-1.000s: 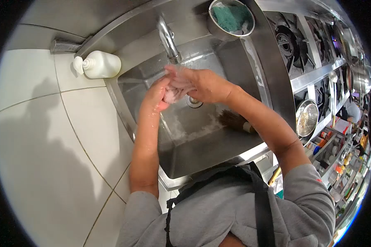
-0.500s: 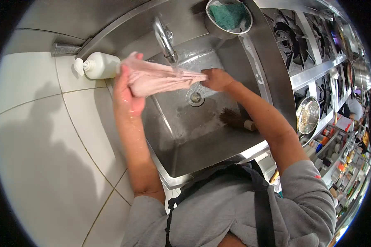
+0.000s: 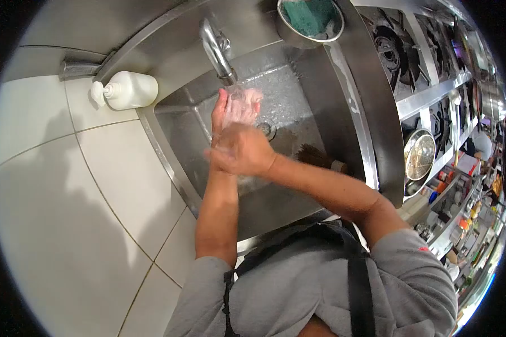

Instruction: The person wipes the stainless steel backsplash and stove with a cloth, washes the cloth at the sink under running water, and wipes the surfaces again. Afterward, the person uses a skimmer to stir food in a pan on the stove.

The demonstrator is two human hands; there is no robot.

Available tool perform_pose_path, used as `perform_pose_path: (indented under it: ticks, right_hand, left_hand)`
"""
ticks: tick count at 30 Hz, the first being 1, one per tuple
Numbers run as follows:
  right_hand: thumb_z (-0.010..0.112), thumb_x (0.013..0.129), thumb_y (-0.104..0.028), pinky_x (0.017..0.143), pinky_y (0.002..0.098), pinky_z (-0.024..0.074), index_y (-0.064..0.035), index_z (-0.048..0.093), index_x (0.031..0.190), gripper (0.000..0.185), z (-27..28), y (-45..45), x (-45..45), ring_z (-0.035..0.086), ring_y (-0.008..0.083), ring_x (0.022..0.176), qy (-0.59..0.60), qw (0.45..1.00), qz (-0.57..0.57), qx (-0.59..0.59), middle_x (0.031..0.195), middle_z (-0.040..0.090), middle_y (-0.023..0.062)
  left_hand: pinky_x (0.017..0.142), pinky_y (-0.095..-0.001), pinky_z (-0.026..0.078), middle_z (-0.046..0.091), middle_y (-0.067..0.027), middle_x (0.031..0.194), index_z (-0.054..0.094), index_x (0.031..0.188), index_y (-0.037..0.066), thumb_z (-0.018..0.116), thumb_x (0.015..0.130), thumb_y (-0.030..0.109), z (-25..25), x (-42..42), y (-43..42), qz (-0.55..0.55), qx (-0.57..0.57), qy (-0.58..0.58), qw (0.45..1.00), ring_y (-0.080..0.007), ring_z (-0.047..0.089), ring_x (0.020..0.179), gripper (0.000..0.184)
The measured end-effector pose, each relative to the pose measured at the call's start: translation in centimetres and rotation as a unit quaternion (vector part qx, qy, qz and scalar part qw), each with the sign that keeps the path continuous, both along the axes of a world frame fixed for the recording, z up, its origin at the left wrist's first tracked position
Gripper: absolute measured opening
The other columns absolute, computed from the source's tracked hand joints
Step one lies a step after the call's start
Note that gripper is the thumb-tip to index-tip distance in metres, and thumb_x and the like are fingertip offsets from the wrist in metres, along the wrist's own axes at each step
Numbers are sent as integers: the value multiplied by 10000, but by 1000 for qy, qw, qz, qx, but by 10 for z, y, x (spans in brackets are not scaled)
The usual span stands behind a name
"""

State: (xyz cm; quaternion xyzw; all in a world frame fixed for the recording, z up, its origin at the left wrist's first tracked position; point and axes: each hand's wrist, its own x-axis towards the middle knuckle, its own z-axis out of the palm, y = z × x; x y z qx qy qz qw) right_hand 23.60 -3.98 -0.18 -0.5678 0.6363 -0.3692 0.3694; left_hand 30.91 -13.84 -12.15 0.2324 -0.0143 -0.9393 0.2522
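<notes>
Under the tap (image 3: 216, 53), my left hand (image 3: 219, 115) is raised with a wet pink cloth (image 3: 240, 109) lying in its palm, and running water strikes it. My right hand (image 3: 246, 150) crosses over my left wrist, its fingers curled at the near end of the cloth and somewhat blurred. Part of the cloth and of my left palm is hidden behind my right hand. Below both hands is the steel sink (image 3: 208, 196), with its drain (image 3: 269, 130) wet.
A white pump bottle (image 3: 132, 90) lies on the tiled ledge at left. A brush (image 3: 317, 157) rests in the sink's right side. A metal pot (image 3: 309, 39) with a green scouring pad (image 3: 306, 18) stands at the back rim. Stove burners (image 3: 396, 53) and a strainer (image 3: 420, 157) are to the right.
The cloth, stretched between both hands before, is now bunched under flowing water. My left hand moved right beneath the tap; my right hand came left and nearer, over my left wrist.
</notes>
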Motion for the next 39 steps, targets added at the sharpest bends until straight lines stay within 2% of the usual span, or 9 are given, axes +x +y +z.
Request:
perform_pose_path:
  ticks: [3,6,10,13,18,22,29,34,39]
  right_hand:
    - [719,807,-463,766,456,558,-9,725,691,468,-28,-42,-37,690,427,807,179,976,-108,58,824,708,238]
    - [713,813,-426,716,478,545,0,707,658,454,-29,-71,-64,673,430,762,70,958,-153,233,759,685,244]
    - [709,779,-378,734,542,529,0,689,636,404,-46,-23,-20,666,444,768,151,974,19,-166,697,657,253]
    - [634,825,-503,832,519,542,-20,784,912,514,-55,-48,-53,708,415,842,177,978,-83,74,849,716,260]
    - [703,792,-358,726,498,556,-18,703,720,348,-60,-44,-41,686,428,743,210,959,-107,-155,704,677,202]
    - [675,823,-425,793,448,558,-14,763,907,429,-104,-59,-92,714,401,822,239,961,-111,85,808,725,219]
    - [660,850,-503,813,458,541,-11,751,872,501,-35,-53,-113,714,409,896,-83,959,-198,186,898,734,249]
    - [684,846,-449,863,454,531,-30,761,954,439,-6,-42,-106,691,359,992,151,978,-80,116,1048,699,203]
    - [669,870,-328,1002,509,476,-92,770,982,280,-8,-13,-154,644,359,1124,388,909,59,142,1113,671,178]
  left_hand:
    - [994,-462,539,667,-152,1255,630,1237,69,447,1058,390,-11,-9,14,23,-92,-22,995,-294,648,1154,411]
    - [906,-412,572,694,-129,1124,625,1192,25,491,1053,377,15,-27,20,78,2,-137,987,-279,678,1050,401]
    - [899,-418,573,701,-117,1064,641,1150,28,478,1040,401,11,-26,24,82,-39,-69,993,-287,686,1028,422]
    - [905,-419,570,703,-118,1064,648,1139,34,476,1032,424,3,-27,19,84,15,-169,982,-286,688,1022,439]
    - [879,-457,570,720,-105,1006,673,1016,31,499,1039,389,-3,-6,12,13,9,102,995,-278,686,966,398]
    - [997,-506,529,675,-170,1173,617,1191,0,438,1063,446,16,-38,17,43,13,-165,985,-339,657,1077,497]
    - [1130,-557,411,566,-192,1398,487,1415,-4,454,1068,476,17,-5,19,90,33,-110,989,-368,549,1281,593]
    - [1061,-426,430,616,-138,1325,551,1358,15,606,1025,331,31,10,23,7,-95,-447,890,-271,597,1193,462]
    - [991,-278,411,699,-24,1054,690,1107,62,687,956,156,25,85,10,144,-303,-360,870,-124,612,1043,178]
